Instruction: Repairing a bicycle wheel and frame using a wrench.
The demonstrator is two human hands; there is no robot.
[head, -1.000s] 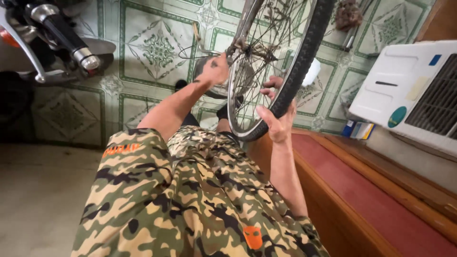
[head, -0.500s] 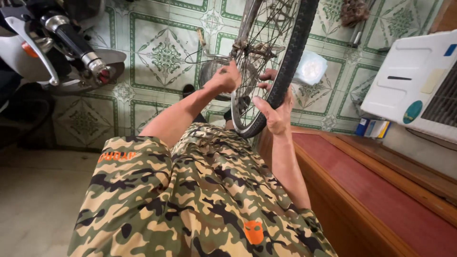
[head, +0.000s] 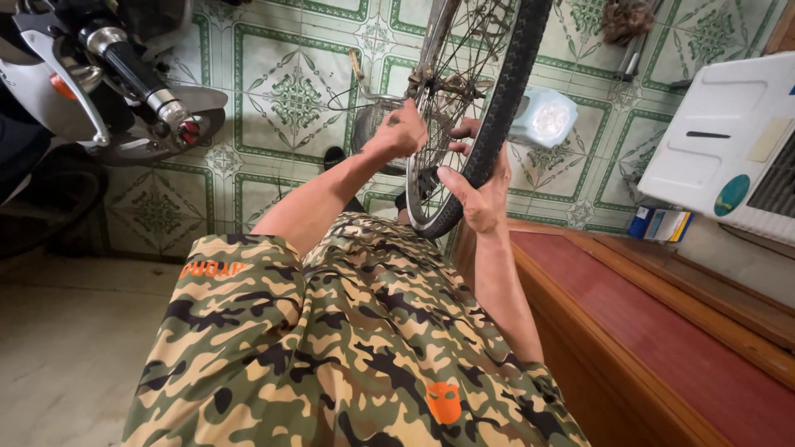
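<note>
At the near rim of the bicycle wheel [head: 476, 116], the right hand [head: 483, 192] is wrapped around the black tyre, thumb on one side and fingers curled over the far side, closed firmly on it. The left hand [head: 403, 131] reaches in from the left to the spokes close to the hub [head: 451, 84]; its fingers look pinched together there, but whether they hold anything small cannot be told. The wheel hangs upright in front of the camouflage shorts [head: 348, 331], its lowest part just above the knees.

This looks like spoke or hub work with the wheel steadied. A next move there would seem to call for the right hand to stay clamped so the rim does not turn.

Room is tight on the right: the red wooden bench [head: 662, 331] runs alongside the right forearm, with a white appliance [head: 729, 141] beyond. Left, a motorbike handlebar [head: 141, 79] juts out well apart, leaving bare floor [head: 66, 348] between. Far off stands the tiled wall [head: 290, 91].
</note>
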